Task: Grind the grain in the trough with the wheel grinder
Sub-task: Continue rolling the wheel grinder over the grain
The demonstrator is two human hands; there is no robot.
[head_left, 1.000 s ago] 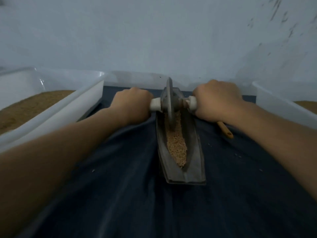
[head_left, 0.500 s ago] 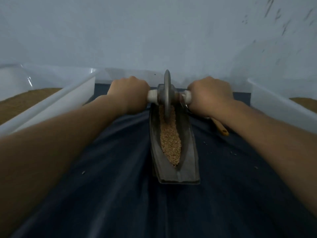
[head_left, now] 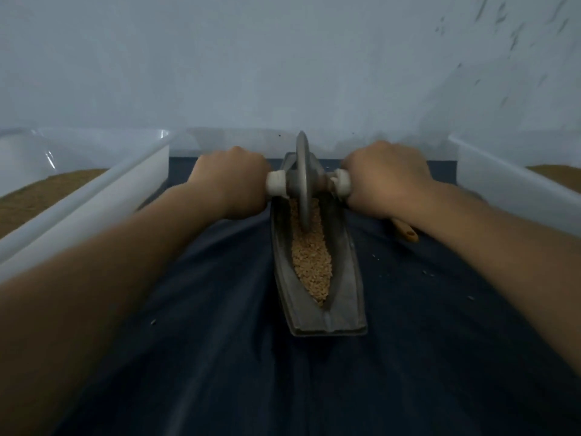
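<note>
The grey metal wheel grinder, at the far end of the grey boat-shaped trough, needs us pressing evenly through left hand and right hand, fingers clamped round its white handles.

A grey metal boat-shaped trough lies lengthwise on the dark blue cloth, holding tan crushed grain. A grey disc wheel grinder stands upright at its far end. The left hand and right hand grip the white axle handles.

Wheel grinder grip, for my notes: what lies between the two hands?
Head view: the wheel grinder stands upright between left hand and right hand, in the grain.
</note>
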